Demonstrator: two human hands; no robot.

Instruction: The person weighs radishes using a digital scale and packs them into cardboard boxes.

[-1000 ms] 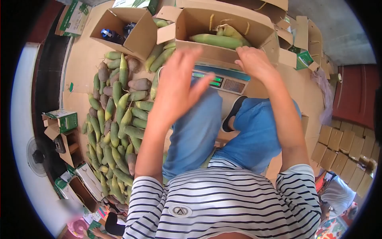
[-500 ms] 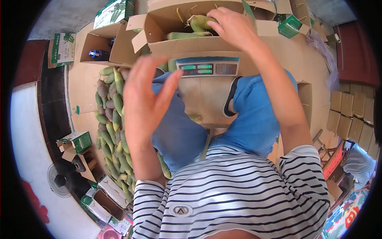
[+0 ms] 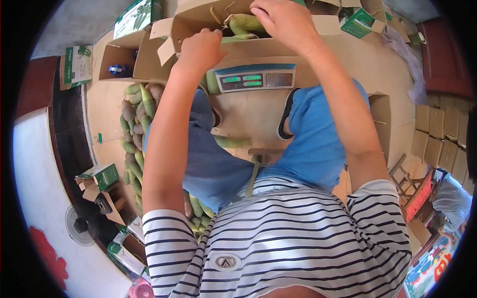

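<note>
Lying just beside right fingers [image 3: 261, 13], green vegetable [image 3: 246, 23] in carton [image 3: 253, 47], left fingers [image 3: 214, 35] curled near rim; both grips unclear

Vegetables [image 3: 246, 24] lie in a carton [image 3: 258, 49] before the person [image 3: 293, 223], just beyond the scale's display panel [image 3: 256, 79]. An open box [image 3: 154, 62] stands left of the carton, a vegetable pile [image 3: 133, 121] lies nearer, left of the legs [image 3: 318, 124], a single vegetable [image 3: 232, 142] lies between them, and stacked boxes [image 3: 437, 123] stand far right.
</note>
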